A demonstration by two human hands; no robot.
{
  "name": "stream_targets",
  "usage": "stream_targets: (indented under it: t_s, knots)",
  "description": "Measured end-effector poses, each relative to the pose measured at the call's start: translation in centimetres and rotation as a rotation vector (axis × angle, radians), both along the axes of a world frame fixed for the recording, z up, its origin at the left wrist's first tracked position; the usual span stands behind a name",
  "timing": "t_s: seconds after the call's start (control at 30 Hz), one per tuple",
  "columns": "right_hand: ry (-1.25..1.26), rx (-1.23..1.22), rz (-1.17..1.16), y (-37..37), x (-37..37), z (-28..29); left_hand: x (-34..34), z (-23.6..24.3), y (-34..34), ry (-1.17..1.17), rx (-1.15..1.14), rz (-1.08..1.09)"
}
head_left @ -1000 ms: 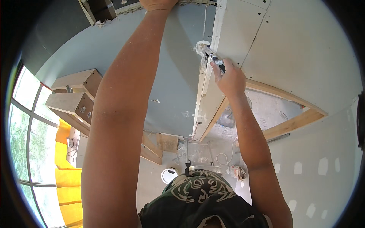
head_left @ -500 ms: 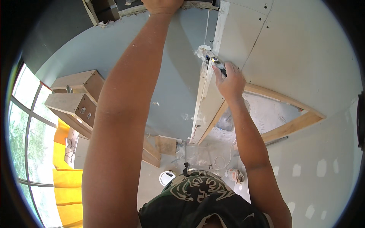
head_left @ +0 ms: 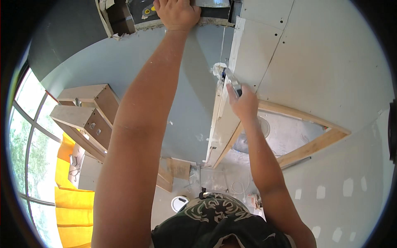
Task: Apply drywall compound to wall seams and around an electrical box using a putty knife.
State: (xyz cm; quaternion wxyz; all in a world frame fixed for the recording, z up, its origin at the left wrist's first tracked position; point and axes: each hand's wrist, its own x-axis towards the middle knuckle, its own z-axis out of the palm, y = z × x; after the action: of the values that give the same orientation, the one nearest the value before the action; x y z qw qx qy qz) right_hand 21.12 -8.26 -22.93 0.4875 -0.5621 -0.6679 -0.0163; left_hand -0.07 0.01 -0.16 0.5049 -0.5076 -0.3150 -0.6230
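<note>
My left hand (head_left: 177, 14) reaches up to the rough edge of a dark opening, palm down, fingers apart and partly cut off by the frame. Beside it lies a yellow-and-grey tool handle (head_left: 148, 11), and a broad metal blade (head_left: 211, 3) shows on its other side. In my right hand (head_left: 245, 103) is a silver tool with a black part, which looks like a utility knife (head_left: 234, 81). Its far end points at a broken, whitish hole (head_left: 219, 69) at the top of a narrow wall edge, where something blue shows. Whether they touch is unclear.
A wood-framed opening (head_left: 306, 113) cuts the pale board wall on the right. Wooden boxes (head_left: 82, 111) stand left, near a window (head_left: 41, 144) and orange fabric (head_left: 74, 206). Below are a white bucket (head_left: 180, 203) and a cord (head_left: 237, 187) on the floor.
My right hand has come slightly down and left, and the knife has turned, showing its silver side. The view has tilted up, so more of my left hand shows.
</note>
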Motion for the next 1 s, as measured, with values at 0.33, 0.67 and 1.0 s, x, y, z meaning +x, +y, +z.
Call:
stream_targets:
  t_s: [0.33,0.67,1.0]
  knots:
    - [0.433,0.08,0.209,-1.5,-4.7,-0.8,-0.1,0.2,-0.4,-0.018,-0.03,-0.005]
    - [1.651,-0.209,0.493,-0.3,-9.4,5.6,0.4,0.1,-0.9,-0.024,-0.023,-0.015]
    - [1.695,-0.21,0.247,0.1,-10.8,8.1,0.1,0.3,-0.5,-0.061,-0.074,-0.215]
